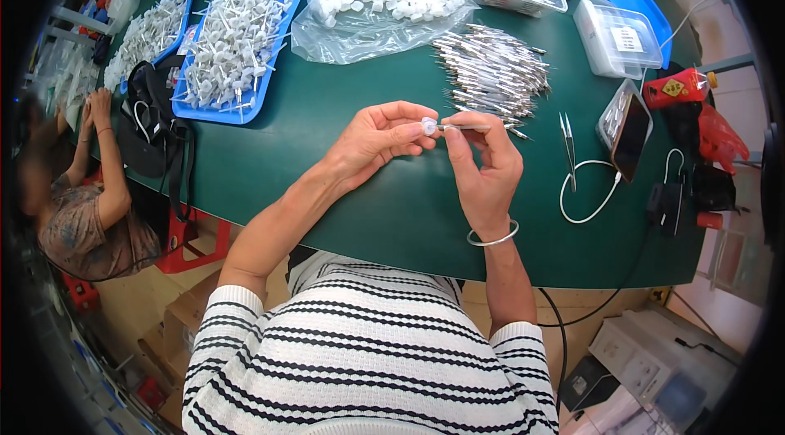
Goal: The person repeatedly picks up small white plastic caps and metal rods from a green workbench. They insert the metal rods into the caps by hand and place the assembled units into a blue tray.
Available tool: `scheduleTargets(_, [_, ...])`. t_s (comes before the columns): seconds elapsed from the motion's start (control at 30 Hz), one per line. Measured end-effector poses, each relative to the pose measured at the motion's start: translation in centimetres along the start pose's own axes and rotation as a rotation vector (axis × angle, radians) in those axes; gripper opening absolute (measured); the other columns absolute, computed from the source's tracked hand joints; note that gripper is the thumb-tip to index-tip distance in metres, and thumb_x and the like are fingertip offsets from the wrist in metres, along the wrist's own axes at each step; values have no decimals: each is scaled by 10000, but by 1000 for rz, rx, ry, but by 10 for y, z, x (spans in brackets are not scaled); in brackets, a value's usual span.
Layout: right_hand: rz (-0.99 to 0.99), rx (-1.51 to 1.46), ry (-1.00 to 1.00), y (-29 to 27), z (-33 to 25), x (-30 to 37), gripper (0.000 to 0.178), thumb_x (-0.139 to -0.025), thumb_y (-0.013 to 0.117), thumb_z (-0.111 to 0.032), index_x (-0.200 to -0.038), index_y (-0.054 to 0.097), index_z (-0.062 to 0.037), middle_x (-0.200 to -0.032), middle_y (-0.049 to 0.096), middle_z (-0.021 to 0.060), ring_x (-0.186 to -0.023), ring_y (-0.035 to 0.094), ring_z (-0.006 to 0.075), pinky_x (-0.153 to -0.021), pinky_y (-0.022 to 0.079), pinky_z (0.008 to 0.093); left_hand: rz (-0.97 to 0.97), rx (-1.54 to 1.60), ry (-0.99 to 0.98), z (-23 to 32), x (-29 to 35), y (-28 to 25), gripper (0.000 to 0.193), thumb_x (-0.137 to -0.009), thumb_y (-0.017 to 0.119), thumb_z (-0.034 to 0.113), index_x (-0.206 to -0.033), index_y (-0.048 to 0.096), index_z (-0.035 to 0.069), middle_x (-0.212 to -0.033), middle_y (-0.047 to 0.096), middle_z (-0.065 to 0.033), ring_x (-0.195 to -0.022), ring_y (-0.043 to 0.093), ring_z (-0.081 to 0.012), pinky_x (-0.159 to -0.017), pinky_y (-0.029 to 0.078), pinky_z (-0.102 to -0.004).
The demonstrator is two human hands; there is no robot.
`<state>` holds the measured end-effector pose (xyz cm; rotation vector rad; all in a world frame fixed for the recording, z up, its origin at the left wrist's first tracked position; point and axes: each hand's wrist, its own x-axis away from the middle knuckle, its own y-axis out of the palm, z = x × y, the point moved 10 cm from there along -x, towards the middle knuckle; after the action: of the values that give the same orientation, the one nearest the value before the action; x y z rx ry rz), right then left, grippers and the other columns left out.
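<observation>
Left hand point(372, 143) gripping a small white plastic cap point(428, 126) by thumb and fingertips; right hand point(488, 165), metal bangle point(495, 242) at the wrist, pinching a slim metal-tipped rod point(458, 127), tip at the cap. Can't tell if it's seated inside. Both parts held above the green tabletop point(392, 226). Clock directions from the held parts, left to right: co-worker point(86, 214) at 9, seated, forearms at the table edge. Blue tray point(191, 2) at 10, piled with white-headed stemmed pieces; black bag point(141, 136) at 9 with straps over the edge; second blue tray point(217, 114) at 10, same contents. Clear plastic bag point(347, 47) of loose white caps between 11 and 12. Loose heap of metal-tipped rods point(495, 75) between 1 and 2, clear plastic box point(544, 3) of similar rods behind it at 1. Metal tweezers point(569, 149) at 3, white cable point(582, 221) at 4, plugged into the dark-screened phone point(632, 141) at 3, which leans on a clear container point(609, 116). Lidded clear box point(601, 38) at 2. Red-labelled bottle point(675, 88) and red plastic bag point(721, 139) near 3, far right.
</observation>
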<state>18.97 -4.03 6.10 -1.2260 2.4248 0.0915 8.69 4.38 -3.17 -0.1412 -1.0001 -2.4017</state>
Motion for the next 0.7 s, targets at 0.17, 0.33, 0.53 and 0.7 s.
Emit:
scheduleTargets(0.17, [0,-26,23,0,1,0,95,-853,651,-25,-943,635,1,-861,656,80,-767,657,158,-708,534,271,3,6,-6,0,0,1,283,-893,651,104,-1142,602,-22,-996,664,-96,-876,668,-144,-757,562,-212])
scheduleTargets(0.33, [-9,3,2,1,-1,0,98,-849,649,-17,-944,634,4,-863,655,82,-766,659,164,-703,536,273,-13,13,3,-1,0,1,292,-893,650,106,-1150,599,-22,-994,666,-96,-885,670,-146,-762,566,-212])
scheduleTargets(0.53, [-38,86,-80,3,-10,-2,122,-819,655,18,-938,631,5,-864,644,89,-737,655,184,-663,530,277,-15,-9,16,1,1,1,292,-892,654,108,-1150,600,-18,-993,666,-92,-874,666,-134,-765,566,-209])
scheduleTargets(0.7, [-60,116,-118,4,-12,-2,127,-809,660,25,-930,629,2,-859,641,90,-714,652,193,-636,523,280,3,-79,25,1,0,-1,291,-883,665,112,-1141,607,-12,-1004,667,-88,-876,660,-122,-764,560,-210])
